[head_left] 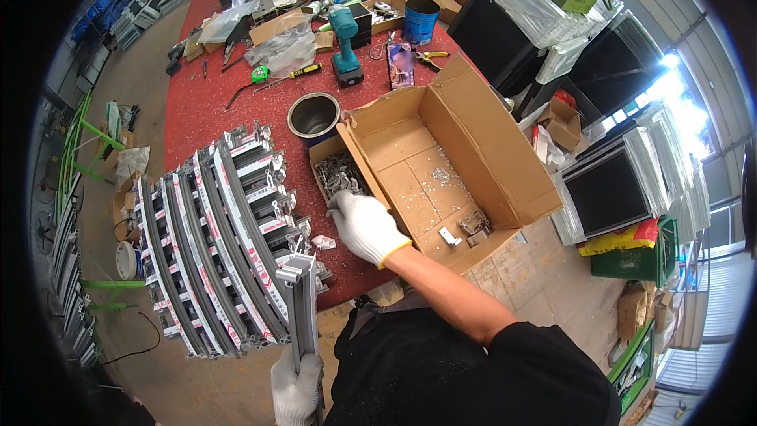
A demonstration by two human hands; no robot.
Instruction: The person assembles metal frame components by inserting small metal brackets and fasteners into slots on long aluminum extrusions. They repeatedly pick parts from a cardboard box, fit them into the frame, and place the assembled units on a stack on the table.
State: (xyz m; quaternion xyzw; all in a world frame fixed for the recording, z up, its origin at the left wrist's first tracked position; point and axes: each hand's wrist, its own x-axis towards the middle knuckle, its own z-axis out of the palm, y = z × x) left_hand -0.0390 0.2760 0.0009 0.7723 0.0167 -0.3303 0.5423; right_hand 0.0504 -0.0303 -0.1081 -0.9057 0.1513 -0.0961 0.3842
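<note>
My left hand point(296, 387), in a white knit glove, is wrapped round a grey aluminium profile point(303, 308) that stands up from the lower edge. My right hand point(366, 229), gloved too, is at the near end of a narrow cardboard box point(360, 159) of small metal fittings point(341, 176). Its fingers are curled together at the fittings, and what they hold, if anything, is hidden. Left of the hands, a stack of long grey profiles point(206, 229) with red-and-white film lies in crossed layers on the red table point(225, 106).
A large open carton point(394, 150) with a few metal brackets point(475, 226) adjoins the narrow box. Beyond stand a metal pot point(314, 116), a teal cordless drill point(344, 43), a phone point(400, 65), pliers point(432, 59) and a blue bucket point(421, 20). Wrapped panels point(512, 12) stand at right.
</note>
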